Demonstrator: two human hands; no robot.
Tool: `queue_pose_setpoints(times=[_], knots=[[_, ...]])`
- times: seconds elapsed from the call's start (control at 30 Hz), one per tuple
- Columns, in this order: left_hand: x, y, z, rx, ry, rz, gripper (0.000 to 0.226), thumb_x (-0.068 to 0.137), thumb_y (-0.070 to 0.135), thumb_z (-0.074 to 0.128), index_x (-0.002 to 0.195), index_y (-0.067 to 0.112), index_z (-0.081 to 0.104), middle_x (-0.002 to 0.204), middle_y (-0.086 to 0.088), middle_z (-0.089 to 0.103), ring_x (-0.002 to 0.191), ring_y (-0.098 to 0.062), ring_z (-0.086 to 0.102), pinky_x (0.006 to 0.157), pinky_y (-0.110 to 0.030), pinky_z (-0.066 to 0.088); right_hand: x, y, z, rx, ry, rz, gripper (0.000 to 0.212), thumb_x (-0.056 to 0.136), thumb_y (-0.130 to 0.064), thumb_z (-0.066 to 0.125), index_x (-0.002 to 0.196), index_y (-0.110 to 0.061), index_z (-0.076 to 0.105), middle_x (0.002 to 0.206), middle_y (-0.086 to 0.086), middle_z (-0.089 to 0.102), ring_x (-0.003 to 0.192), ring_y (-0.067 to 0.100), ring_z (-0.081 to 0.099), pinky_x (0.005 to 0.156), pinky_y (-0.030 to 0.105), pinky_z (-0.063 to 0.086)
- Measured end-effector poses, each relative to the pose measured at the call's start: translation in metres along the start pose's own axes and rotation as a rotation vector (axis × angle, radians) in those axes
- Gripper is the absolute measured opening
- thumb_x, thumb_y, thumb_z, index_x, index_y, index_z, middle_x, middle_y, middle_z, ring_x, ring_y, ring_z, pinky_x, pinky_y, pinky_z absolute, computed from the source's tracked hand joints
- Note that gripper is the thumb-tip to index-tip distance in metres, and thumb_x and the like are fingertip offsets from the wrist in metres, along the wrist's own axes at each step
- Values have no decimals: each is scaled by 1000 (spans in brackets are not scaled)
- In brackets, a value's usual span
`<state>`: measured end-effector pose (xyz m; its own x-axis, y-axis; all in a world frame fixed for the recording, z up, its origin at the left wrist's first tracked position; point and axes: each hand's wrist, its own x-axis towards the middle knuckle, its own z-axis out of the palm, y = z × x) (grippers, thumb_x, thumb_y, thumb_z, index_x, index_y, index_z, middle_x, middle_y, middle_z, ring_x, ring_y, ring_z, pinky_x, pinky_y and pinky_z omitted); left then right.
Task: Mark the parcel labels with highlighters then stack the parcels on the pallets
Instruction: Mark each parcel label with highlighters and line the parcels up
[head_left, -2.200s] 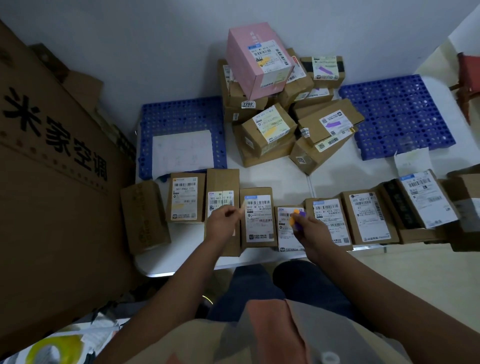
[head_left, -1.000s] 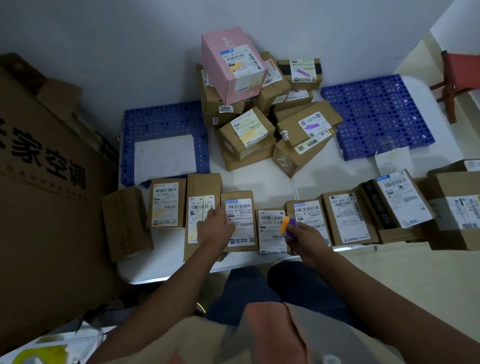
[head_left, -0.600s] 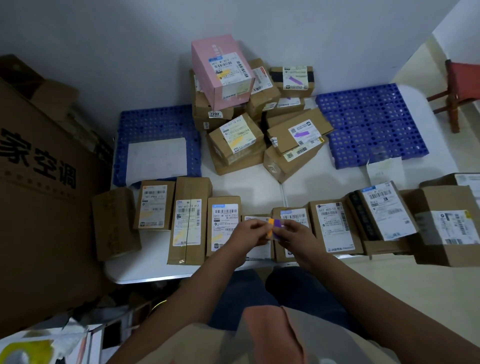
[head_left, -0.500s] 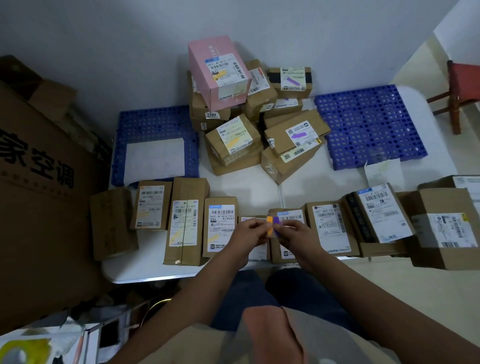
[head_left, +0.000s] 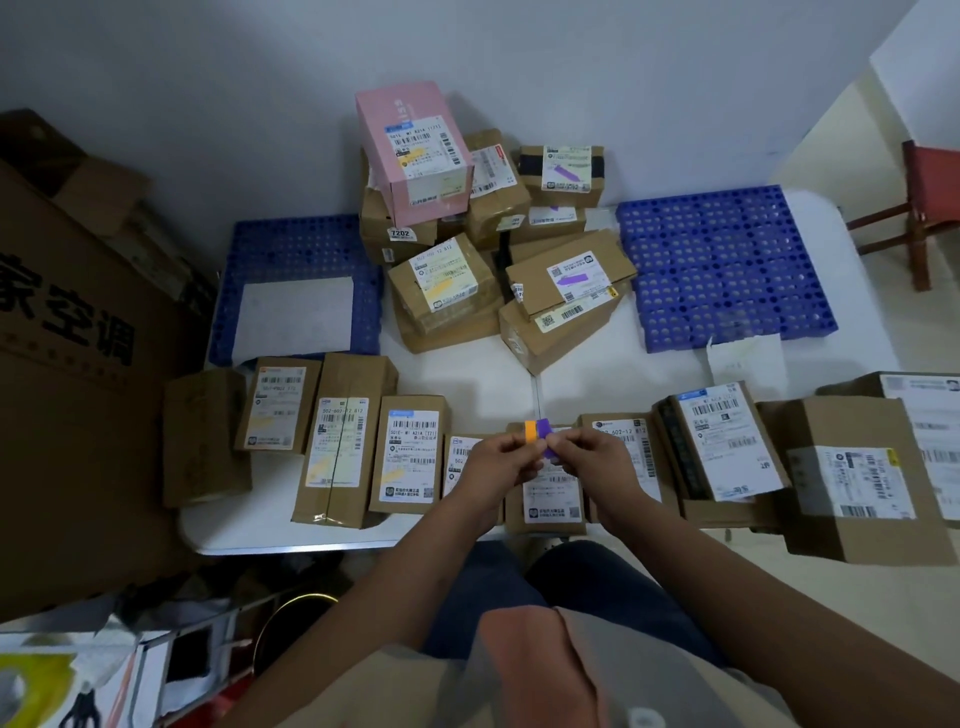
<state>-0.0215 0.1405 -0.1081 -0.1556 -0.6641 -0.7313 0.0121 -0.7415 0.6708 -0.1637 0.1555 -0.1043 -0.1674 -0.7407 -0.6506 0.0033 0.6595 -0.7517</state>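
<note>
Both hands meet over the near edge of the white tabletop (head_left: 467, 384), above the row of parcels. Left hand (head_left: 496, 465) has its fingers pinched on the orange highlighter (head_left: 530, 432); right hand (head_left: 584, 460) has its fingers pinched on the purple highlighter (head_left: 544, 431) — the 2 markers sit side by side, touching, held upright between the hands. Directly under them: a small brown parcel (head_left: 550, 499) with its label facing up, partly hidden by the hands. Near row of brown parcels runs left to right along the tabletop edge, labels up; the tall parcel (head_left: 340, 441) left of centre shows a yellow mark on its label. Far centre: a loose pile of parcels topped by a pink box (head_left: 410, 150), tilted, some labels there marked yellow or purple. Blue pallet (head_left: 291, 249) far left carries a white sheet (head_left: 293, 317); second blue pallet (head_left: 727, 265) far right, with no parcels on either.
</note>
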Motion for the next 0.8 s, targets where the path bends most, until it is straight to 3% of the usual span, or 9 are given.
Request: queue_pose_setpoints(times=[0.1, 0.3, 0.43, 0.67, 0.8], knots=[[0, 1, 9, 36, 23, 41, 23, 91, 25, 70, 111, 15, 73, 102, -4, 75, 91, -13, 69, 85, -25, 56, -1, -4, -7, -120, 15, -85, 15, 95, -21, 61, 93, -10, 72, 84, 6, 71, 79, 20, 65, 71, 29, 50], [-3, -1, 25, 80, 117, 126, 18, 91, 19, 70, 105, 8, 72, 99, -10, 74, 88, -17, 70, 77, -21, 56, -3, -6, -17, -276, 6, -174, 19, 99, -22, 54, 95, -12, 70, 81, -2, 68, 78, 12, 64, 64, 21, 43], [-7, 1, 27, 98, 142, 164, 8, 91, 19, 69, 96, 12, 71, 91, -6, 74, 84, -16, 68, 80, -25, 56, -4, -6, -17, -253, 27, -206, 21, 101, -18, 51, 97, -9, 70, 80, 0, 67, 74, 9, 61, 63, 16, 44], [-12, 7, 20, 82, 143, 201, 2, 91, 18, 70, 90, 17, 71, 92, -11, 74, 85, -18, 67, 87, -35, 57, -6, -11, -9, -73, 74, -154, 13, 95, -19, 61, 100, -9, 68, 89, 4, 70, 83, 19, 67, 76, 31, 56], [-13, 12, 12, 89, 73, 189, 8, 92, 21, 68, 98, 16, 71, 95, -8, 74, 85, -15, 67, 87, -32, 57, -10, -16, -5, -77, 63, -172, 13, 96, -16, 59, 93, -8, 69, 83, 9, 70, 79, 22, 66, 73, 29, 54]])
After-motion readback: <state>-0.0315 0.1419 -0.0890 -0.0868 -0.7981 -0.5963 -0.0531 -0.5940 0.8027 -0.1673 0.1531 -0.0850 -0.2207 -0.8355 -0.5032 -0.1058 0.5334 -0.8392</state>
